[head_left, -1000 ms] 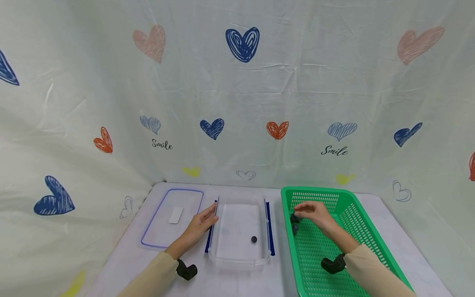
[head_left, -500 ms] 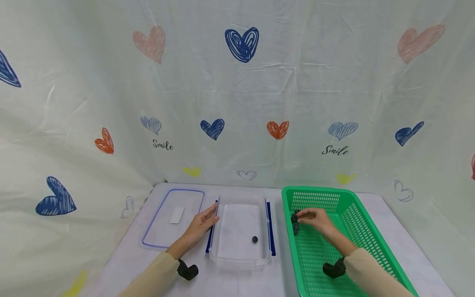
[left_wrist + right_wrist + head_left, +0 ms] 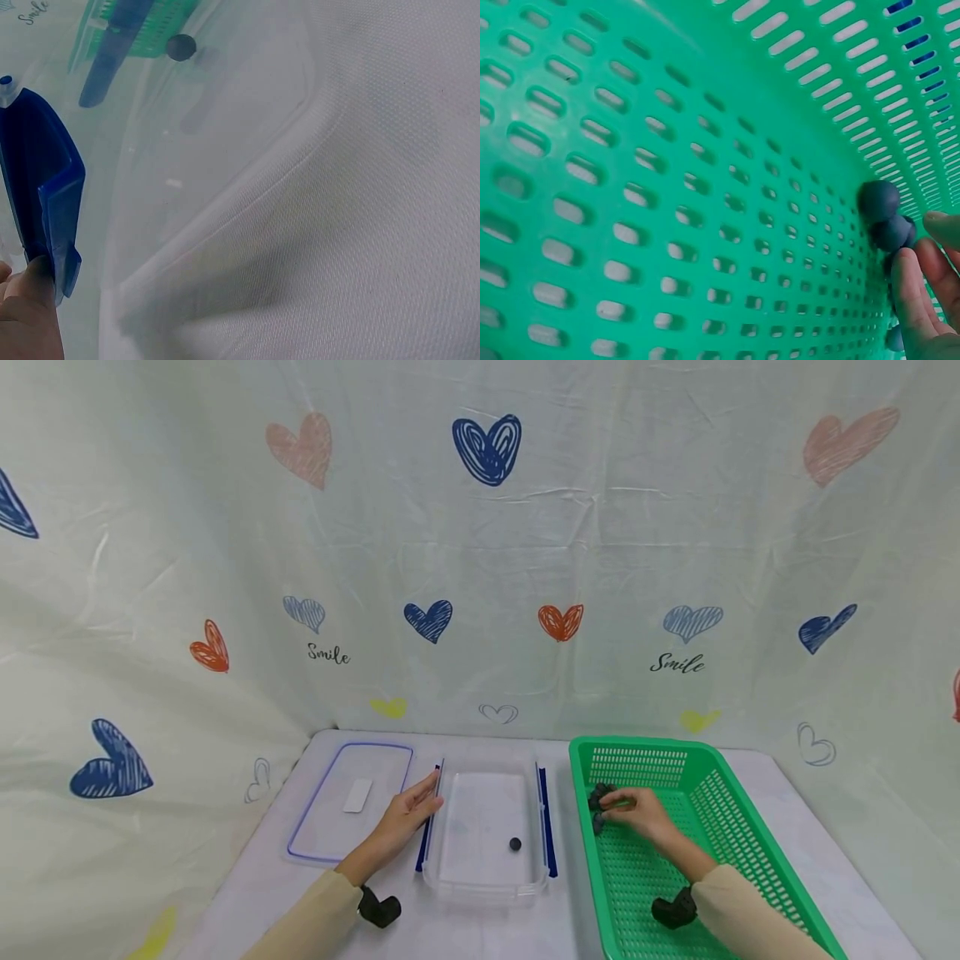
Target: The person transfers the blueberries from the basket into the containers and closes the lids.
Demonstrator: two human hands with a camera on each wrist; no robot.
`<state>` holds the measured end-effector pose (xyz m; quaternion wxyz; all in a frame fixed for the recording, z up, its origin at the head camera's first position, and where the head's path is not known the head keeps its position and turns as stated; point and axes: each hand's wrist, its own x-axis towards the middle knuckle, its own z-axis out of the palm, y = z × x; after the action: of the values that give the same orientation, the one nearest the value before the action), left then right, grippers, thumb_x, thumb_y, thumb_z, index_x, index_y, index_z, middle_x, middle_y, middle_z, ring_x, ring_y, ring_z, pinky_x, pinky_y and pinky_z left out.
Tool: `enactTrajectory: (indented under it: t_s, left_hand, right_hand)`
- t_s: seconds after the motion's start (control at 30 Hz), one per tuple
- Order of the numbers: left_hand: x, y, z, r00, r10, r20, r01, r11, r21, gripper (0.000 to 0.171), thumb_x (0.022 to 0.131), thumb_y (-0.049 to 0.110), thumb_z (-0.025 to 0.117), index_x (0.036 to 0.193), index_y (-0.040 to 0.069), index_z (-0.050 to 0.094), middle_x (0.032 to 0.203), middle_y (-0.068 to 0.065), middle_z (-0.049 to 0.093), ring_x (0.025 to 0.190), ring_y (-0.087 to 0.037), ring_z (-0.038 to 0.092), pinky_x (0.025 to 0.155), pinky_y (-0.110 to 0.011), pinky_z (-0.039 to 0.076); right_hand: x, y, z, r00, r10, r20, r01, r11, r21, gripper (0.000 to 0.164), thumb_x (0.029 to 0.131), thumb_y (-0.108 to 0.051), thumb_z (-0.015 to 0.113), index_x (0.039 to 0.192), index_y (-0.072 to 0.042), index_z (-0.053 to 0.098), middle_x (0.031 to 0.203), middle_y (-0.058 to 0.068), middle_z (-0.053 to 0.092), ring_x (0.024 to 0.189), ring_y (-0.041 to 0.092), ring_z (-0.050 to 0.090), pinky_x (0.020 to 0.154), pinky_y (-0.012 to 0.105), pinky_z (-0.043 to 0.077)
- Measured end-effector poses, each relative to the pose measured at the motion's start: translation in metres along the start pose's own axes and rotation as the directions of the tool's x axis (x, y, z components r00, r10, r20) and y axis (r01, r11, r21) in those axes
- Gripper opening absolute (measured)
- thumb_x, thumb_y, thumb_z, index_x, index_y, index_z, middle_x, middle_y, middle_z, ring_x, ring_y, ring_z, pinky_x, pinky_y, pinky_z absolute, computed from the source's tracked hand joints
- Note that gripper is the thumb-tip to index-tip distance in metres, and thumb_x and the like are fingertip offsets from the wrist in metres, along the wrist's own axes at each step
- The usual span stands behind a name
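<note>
My left hand (image 3: 405, 818) rests against the left side of a clear plastic container (image 3: 480, 888), fingers fairly straight. In the left wrist view its thumb touches a blue side latch (image 3: 56, 180). One dark blueberry (image 3: 515, 844) lies on the container's floor. Inside the green basket (image 3: 611, 893), my right hand (image 3: 637, 814) reaches to the left wall, where several blueberries (image 3: 597, 795) are clustered. The right wrist view shows its fingertips close against the blueberries (image 3: 879, 201), with a gap between thumb and fingers; the hand partly hides the lower berries.
A clear lid (image 3: 318, 827) with a blue-edged rim and a white label (image 3: 357, 795) lies left of the container. Another blue latch (image 3: 547, 822) hangs along the container's right side. A heart-printed curtain (image 3: 480, 677) stands behind the white table (image 3: 465, 935).
My right hand has come slightly lower and nearer along the basket's left wall, exposing more of the far blueberries. My left hand has stayed in place.
</note>
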<state>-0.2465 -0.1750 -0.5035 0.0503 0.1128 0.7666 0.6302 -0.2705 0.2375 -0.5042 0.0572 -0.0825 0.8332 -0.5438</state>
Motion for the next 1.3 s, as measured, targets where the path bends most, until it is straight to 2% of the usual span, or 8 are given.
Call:
enactTrajectory:
  t_s: [0.3,0.6,1.07,1.3]
  left_hand:
    - [0.0,-0.003,0.0,1.0,-0.005,0.003,0.005,1.0,-0.021,0.059,0.093,0.024,0.056,0.143,0.007,0.03,0.148,-0.004,0.025,0.134,-0.018,0.025,0.105,-0.027,0.028]
    - [0.0,-0.006,0.0,1.0,-0.003,0.012,0.004,0.998,-0.062,0.06,0.093,0.023,0.056,0.144,0.006,0.029,0.149,-0.004,0.025,0.134,-0.017,0.024,0.104,-0.025,0.027]
    - [0.0,-0.004,0.0,1.0,-0.012,0.013,0.013,0.998,-0.064,0.062,0.092,0.026,0.057,0.144,0.007,0.028,0.149,-0.003,0.024,0.135,-0.017,0.023,0.104,-0.025,0.027]
    - [0.002,-0.002,0.001,1.0,-0.012,0.003,0.012,0.999,-0.049,0.058,0.094,0.02,0.054,0.144,0.007,0.029,0.149,-0.003,0.025,0.134,-0.017,0.024,0.104,-0.027,0.028]
  right_hand:
    - [-0.003,0.003,0.004,1.0,-0.004,0.003,0.004,0.999,-0.035,0.023,0.079,0.003,0.067,0.1,0.012,0.063,0.095,0.021,0.063,0.081,0.028,0.064,0.069,0.038,0.056]
    - [-0.002,0.01,0.008,1.0,-0.002,-0.001,0.002,0.997,-0.076,0.023,0.078,-0.003,0.07,0.098,0.008,0.065,0.093,0.017,0.064,0.081,0.026,0.065,0.067,0.036,0.056]
    - [-0.004,0.008,0.012,0.999,-0.027,-0.021,0.024,0.989,-0.148,0.02,0.078,-0.003,0.071,0.095,0.006,0.067,0.086,0.013,0.066,0.077,0.023,0.063,0.062,0.031,0.055]
    - [-0.003,0.008,0.009,0.999,-0.051,-0.018,0.048,0.991,-0.127,0.02,0.079,-0.004,0.07,0.095,0.007,0.067,0.088,0.014,0.065,0.08,0.025,0.064,0.063,0.032,0.055]
